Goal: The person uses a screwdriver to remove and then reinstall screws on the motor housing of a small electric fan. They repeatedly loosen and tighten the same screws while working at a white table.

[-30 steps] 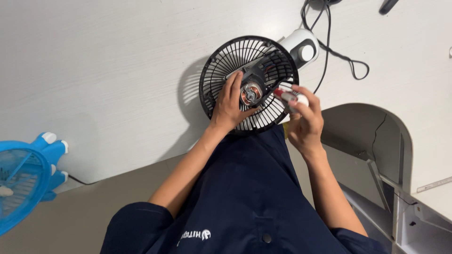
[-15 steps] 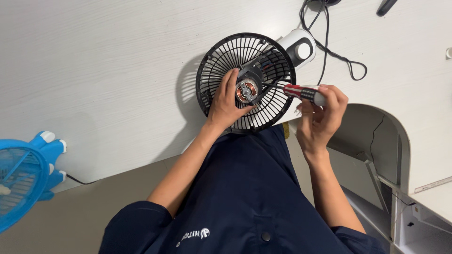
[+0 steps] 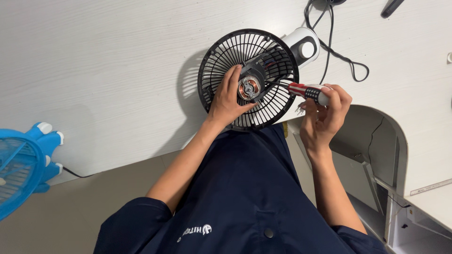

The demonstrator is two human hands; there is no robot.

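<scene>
A black round fan grille [image 3: 221,56] with a white base [image 3: 305,46] lies on the white table. At its centre the bare motor [image 3: 248,87] shows copper windings. My left hand [image 3: 227,98] grips the grille and motor housing from the left. My right hand [image 3: 325,113] holds a screwdriver [image 3: 307,92] with a red, black and white handle, its thin shaft pointing left toward the motor.
The fan's black cable [image 3: 336,51] loops across the white table [image 3: 103,70] at upper right. A blue fan [image 3: 19,164] with white-tipped feet sits at the left edge. A dark tool [image 3: 391,7] lies at top right. A white ruler [image 3: 431,186] rests at lower right.
My right hand has drawn back to the right and turned the screwdriver level, its tip now aimed at the motor. My left hand stays on the grille.
</scene>
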